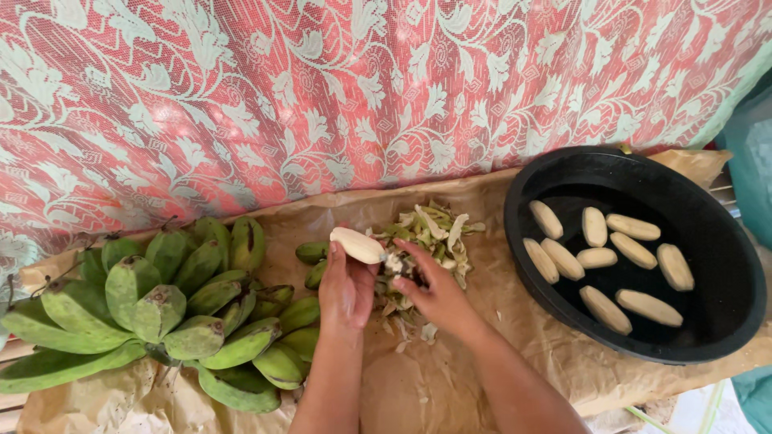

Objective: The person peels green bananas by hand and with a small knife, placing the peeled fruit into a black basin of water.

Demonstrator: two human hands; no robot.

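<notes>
Fingers of my left hand (pixel 346 291) are wrapped round a pale peeled banana (pixel 359 245), above the middle of the brown paper sheet (pixel 450 378). It looks light, soft and a bit slippery, so I hold its near end gently. Its long side lies nearly flat and points right, toward the black round tub (pixel 728 241). My right hand (pixel 434 291) rests half-curled on the pile of green peels (pixel 426 233); whether it grips any, I cannot tell.

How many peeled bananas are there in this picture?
10. Nine lie in the black tub at right; one peeled banana is in the left hand. The peel pile may hide more.
</notes>
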